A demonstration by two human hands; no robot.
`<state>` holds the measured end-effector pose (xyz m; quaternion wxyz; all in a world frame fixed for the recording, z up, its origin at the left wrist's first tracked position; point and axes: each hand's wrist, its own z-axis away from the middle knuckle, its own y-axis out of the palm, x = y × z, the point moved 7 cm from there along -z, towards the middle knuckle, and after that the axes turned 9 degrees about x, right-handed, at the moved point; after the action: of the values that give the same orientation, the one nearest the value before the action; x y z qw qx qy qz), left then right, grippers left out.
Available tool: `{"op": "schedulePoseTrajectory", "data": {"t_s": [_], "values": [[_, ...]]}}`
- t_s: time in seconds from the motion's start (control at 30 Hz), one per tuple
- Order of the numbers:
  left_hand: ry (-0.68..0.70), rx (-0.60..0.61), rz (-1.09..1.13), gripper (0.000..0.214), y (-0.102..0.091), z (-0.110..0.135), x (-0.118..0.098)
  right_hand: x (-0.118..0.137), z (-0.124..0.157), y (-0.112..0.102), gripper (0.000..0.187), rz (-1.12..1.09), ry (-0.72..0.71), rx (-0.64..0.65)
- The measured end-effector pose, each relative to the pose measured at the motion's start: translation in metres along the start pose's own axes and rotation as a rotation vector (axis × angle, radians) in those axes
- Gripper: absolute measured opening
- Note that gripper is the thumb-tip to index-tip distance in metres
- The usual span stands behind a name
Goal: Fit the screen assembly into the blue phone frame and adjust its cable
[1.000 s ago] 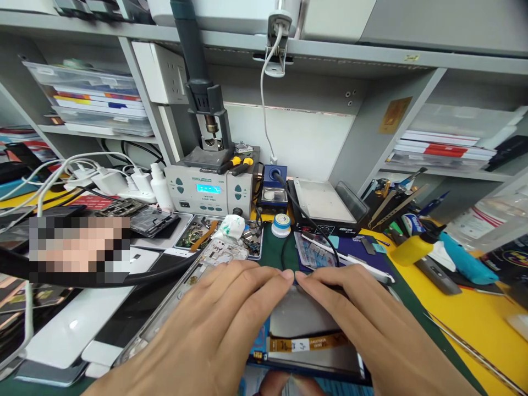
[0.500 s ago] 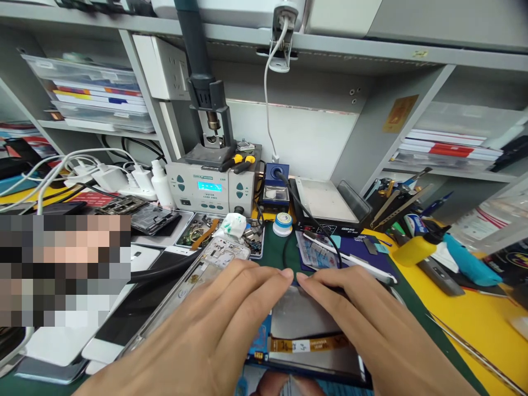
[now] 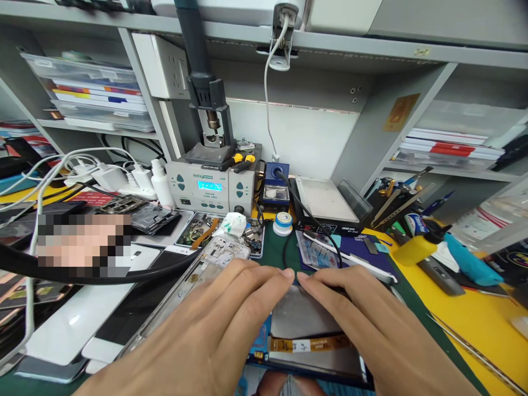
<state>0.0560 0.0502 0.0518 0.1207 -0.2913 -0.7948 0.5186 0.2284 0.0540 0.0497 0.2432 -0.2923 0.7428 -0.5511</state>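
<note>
An opened phone [image 3: 303, 313] lies between my two hands, low in the middle of the head view. It shows a grey metal plate, a blue circuit board [image 3: 260, 335] on its left side and an orange flex cable [image 3: 322, 345] running across. My left hand [image 3: 206, 324] covers its left side, and my right hand [image 3: 375, 324] lies over its right side. The fingertips of both hands meet closely at the far edge. Both thumbs press together at the near edge, at the bottom of the view. Fingers hide much of the phone's rim.
Phone housings and a white panel [image 3: 82, 319] lie at left, crossed by a black hose [image 3: 148, 275]. Behind stand a hot-air station [image 3: 206, 190], a parts tray [image 3: 256, 242] and a solder tin [image 3: 282, 223]. Tweezers [image 3: 474, 352] and a yellow bottle [image 3: 416, 247] are at right.
My hands and the phone hold almost still. On the left, the blurred patch has shrunk, and more of the black hose and the parts beneath it now show.
</note>
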Motion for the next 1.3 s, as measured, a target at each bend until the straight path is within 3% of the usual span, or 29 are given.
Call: {"op": "schedulePoseTrajectory", "data": {"t_s": [0.2, 0.37, 0.67, 0.8, 1.0, 1.3], "values": [[0.018, 0.023, -0.004, 0.075, 0.001, 0.008, 0.006, -0.001, -0.001, -0.003, 0.062, -0.012, 0.004, -0.010], [0.103, 0.097, -0.032, 0.096, 0.013, 0.026, 0.005, -0.002, -0.001, 0.000, 0.062, -0.006, -0.005, -0.021], [-0.024, 0.077, -0.003, 0.077, 0.007, 0.000, 0.004, -0.002, 0.000, -0.001, 0.061, 0.008, -0.002, -0.035], [-0.016, 0.075, -0.008, 0.077, 0.008, 0.007, 0.007, 0.000, -0.001, -0.002, 0.062, 0.004, -0.007, -0.042], [0.104, 0.089, -0.029, 0.099, 0.014, 0.027, 0.007, 0.000, 0.000, -0.001, 0.061, 0.007, -0.013, -0.038], [0.098, 0.129, 0.028, 0.108, 0.015, 0.023, 0.007, -0.001, -0.002, -0.001, 0.060, 0.024, -0.011, -0.032]]}}
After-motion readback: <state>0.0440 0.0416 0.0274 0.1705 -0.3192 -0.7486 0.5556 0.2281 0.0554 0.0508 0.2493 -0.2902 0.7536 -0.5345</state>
